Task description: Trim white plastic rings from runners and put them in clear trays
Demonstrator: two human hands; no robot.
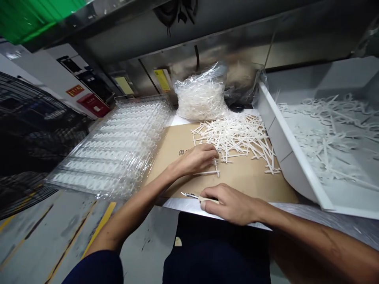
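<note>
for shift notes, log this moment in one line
left hand: on white plastic piece | right hand: holding small knife | under: cardboard sheet | nearby: white plastic pile

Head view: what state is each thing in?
Left hand, resting on a white plastic piece.
Right hand, gripping a small knife, blade pointing left.
Clear plastic bag, full of white plastic pieces.
Clear plastic trays, stacked.
White bin, holding loose white plastic pieces.

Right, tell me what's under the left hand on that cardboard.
The left hand lies over the brown cardboard sheet. A white plastic runner piece sticks out below its fingertips. The stretch beneath the palm is covered, so whatever else lies there cannot be seen.
</note>
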